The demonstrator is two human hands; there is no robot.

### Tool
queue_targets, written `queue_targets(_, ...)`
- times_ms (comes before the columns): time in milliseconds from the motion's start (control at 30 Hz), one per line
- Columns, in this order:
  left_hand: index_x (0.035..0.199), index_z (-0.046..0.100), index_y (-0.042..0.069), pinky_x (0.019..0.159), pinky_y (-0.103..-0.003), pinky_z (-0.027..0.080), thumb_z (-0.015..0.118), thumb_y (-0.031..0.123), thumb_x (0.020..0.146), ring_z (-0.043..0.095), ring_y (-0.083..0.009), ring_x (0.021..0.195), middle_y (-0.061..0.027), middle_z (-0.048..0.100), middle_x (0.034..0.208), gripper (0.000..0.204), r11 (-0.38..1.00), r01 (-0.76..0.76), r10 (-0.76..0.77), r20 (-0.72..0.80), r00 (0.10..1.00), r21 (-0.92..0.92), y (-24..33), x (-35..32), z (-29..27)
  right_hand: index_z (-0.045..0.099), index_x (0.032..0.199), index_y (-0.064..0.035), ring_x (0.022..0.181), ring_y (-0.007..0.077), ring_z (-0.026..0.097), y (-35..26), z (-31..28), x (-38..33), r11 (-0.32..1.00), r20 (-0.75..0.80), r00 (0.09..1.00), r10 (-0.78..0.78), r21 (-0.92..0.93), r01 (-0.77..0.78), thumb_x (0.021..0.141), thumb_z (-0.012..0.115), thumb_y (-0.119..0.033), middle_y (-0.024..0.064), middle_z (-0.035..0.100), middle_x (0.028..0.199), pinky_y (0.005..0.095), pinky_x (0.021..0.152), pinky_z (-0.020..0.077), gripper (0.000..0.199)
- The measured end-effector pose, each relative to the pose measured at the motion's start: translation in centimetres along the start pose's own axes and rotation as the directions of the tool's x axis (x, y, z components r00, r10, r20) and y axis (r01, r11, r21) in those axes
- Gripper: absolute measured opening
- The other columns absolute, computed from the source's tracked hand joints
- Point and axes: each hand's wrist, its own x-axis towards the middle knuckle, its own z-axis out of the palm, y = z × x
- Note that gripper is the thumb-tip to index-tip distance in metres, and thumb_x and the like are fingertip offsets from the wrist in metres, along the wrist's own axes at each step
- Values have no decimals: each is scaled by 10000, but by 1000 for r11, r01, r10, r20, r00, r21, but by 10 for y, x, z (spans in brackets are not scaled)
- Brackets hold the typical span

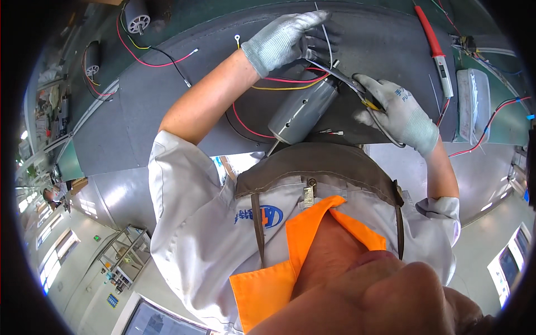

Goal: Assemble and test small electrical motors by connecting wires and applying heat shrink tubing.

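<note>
**Grey motor between both gloved hands, wires fanned on the mat**

Grey motor (pixel 304 111), cylindrical, lies on the dark grey mat (pixel 156 100) just in front of the person's chest, between the two hands. Long axis runs diagonal: shaft end points down-left toward the body, wire end points up-right, away. Left hand (pixel 287 38) sits above/beyond the motor's far end, fingers curled part-closed around a thin white wire (pixel 329 47) w/ black leads under the palm. Right hand (pixel 399 111) is just beside the motor's wire end, to its right, fingers pinched shut on a grey cable bundle (pixel 349 82) w/ a yellow-tipped piece at the fingertips; can't tell exactly what that piece is. Right hand is the nearer of the two to the motor body; neither clearly touches the housing.

Counts: 1 motor in hand, 2 more motors (pixel 137 17) at the far left edge of the bench. Leads off the near motor: red, yellow, black, at least 1 each. 1 red-handled tool (pixel 434 47) well to the right, 1 clear plastic tray (pixel 473 103) beyond it. Both hands in grey knit gloves.
</note>
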Motion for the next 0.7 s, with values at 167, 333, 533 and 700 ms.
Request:
queue_targets(167,1226,653,15,778,-365,552,550,312,1027,683,-229,962,-126,698,1095,372,914,-284,309,-44,950,289,17,-47,-4,520,1355,-56,935,393,665,-8,6,-2,950,79,969,233,-233,-209,869,723,-446,223,677,919,478,765,518,655)
queue_targets(333,1159,689,2,882,-436,522,688,377,932,648,-369,1058,-205,683,1093,438,508,-628,71,698,713,590,44,-192,-44,514,1386,-106,955,380,631,32,12,-18,712,-199,906,374,-564,-418,841,747,-263,194,641,1006,475,782,518,614)
queue_targets(533,1369,543,57,1082,-503,403,809,422,732,485,-403,1301,-208,501,1411,781,4,-238,604,188,775,971,-17,-192,3,684,1131,8,661,95,552,41,48,0,666,205,911,358,628,-403,930,718,-407,42,664,833,283,640,498,463)
queue_targets(700,1406,471,-23,1103,-563,348,711,287,735,463,-466,1287,-275,485,1390,778,51,-371,753,209,625,927,-91,-109,14,668,1061,70,644,138,660,6,76,54,254,164,960,227,942,-221,940,699,-389,79,683,810,271,594,547,476)
